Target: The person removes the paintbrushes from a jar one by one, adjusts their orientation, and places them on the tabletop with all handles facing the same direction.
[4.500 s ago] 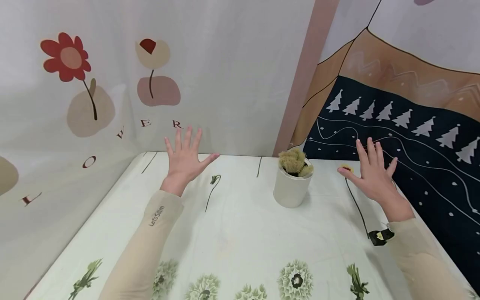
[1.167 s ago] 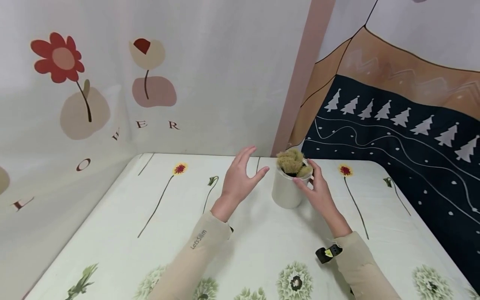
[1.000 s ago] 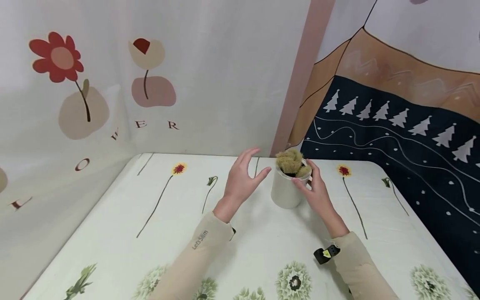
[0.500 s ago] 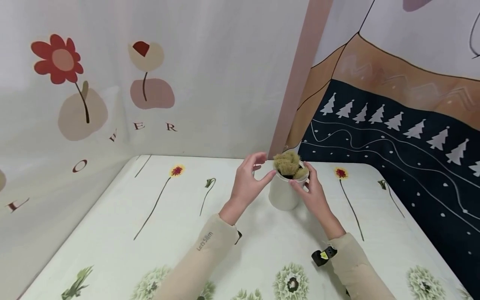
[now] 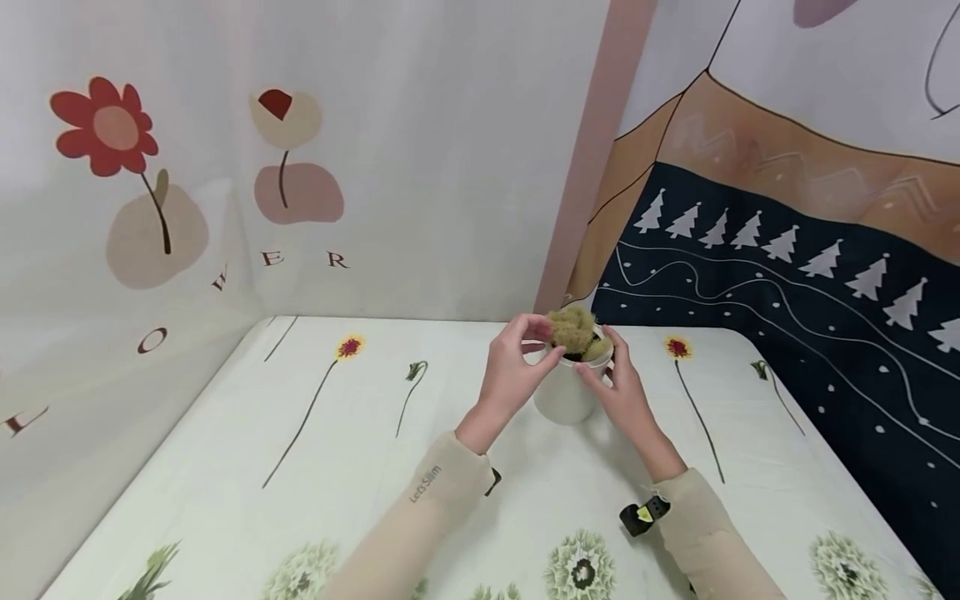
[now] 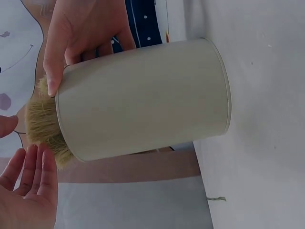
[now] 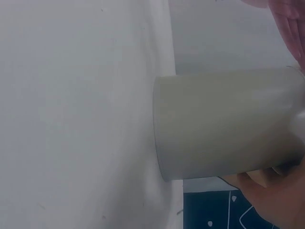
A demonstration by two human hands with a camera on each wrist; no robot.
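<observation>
A white cylindrical pot (image 5: 564, 396) stands upright on the table with fuzzy yellow-green tufts (image 5: 572, 329) sticking out of its top. In the left wrist view the pot (image 6: 143, 95) lies sideways across the picture, and the tufts (image 6: 43, 119) look bristly. My right hand (image 5: 628, 400) grips the pot's upper right side, thumb at the front of the rim and fingers round the back. My left hand (image 5: 512, 371) is at the left of the rim, fingertips right by the tufts. Its thumb (image 6: 7, 125) stands apart from its fingers in the left wrist view.
The table's white cloth (image 5: 480, 500) carries printed flowers and stems. Behind the pot hangs a pale curtain (image 5: 420, 167) with a flower print. To the right is a dark blue cloth (image 5: 735, 275) with white trees. A black wrist device (image 5: 643, 515) sits at the right cuff.
Both hands, first spread wide over the table, have come in to the pot. The right hand has taken hold of its rim; the left has moved right to the tufts. The pot stays in place.
</observation>
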